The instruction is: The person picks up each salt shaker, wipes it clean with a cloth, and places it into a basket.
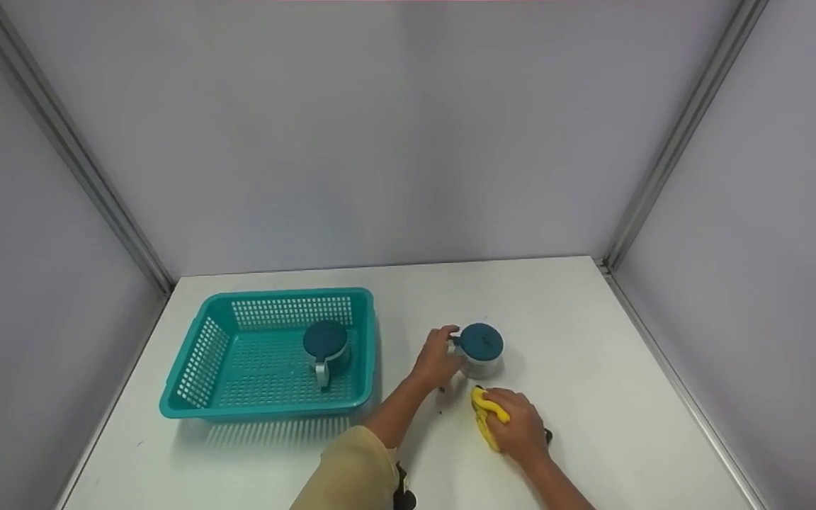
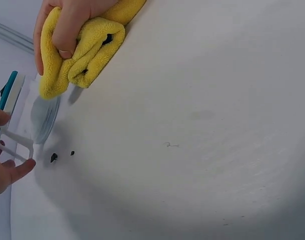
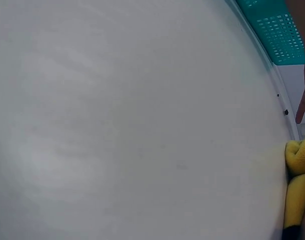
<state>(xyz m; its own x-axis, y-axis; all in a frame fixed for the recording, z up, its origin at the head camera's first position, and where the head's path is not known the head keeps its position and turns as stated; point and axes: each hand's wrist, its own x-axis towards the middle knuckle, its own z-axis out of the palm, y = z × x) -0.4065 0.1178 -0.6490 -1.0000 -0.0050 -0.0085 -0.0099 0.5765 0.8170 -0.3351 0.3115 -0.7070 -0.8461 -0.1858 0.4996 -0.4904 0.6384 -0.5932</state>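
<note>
My left hand [image 1: 440, 360] grips the handle of a clear jar [image 1: 482, 365] with a dark blue lid, right of the basket. In the left wrist view, fingers [image 2: 22, 170] and thumb are around the pale handle [image 2: 16, 142]. My right hand [image 1: 518, 425] holds a folded yellow cloth [image 1: 487, 418], bunched under its fingers, just in front of the jar. The fluffy cloth [image 2: 92, 50] shows small dark patches in the left wrist view. At the right wrist view's edge, part of the cloth [image 3: 300, 160] is visible.
A teal plastic basket [image 1: 266, 409] stands on the left of the white table [image 1: 627, 397]. Inside it is another blue-lidded jar [image 1: 326, 341], its handle facing me. Small dark specks [image 2: 53, 158] lie near the gripped jar. Grey panels [image 1: 408, 142] enclose the table's back and sides.
</note>
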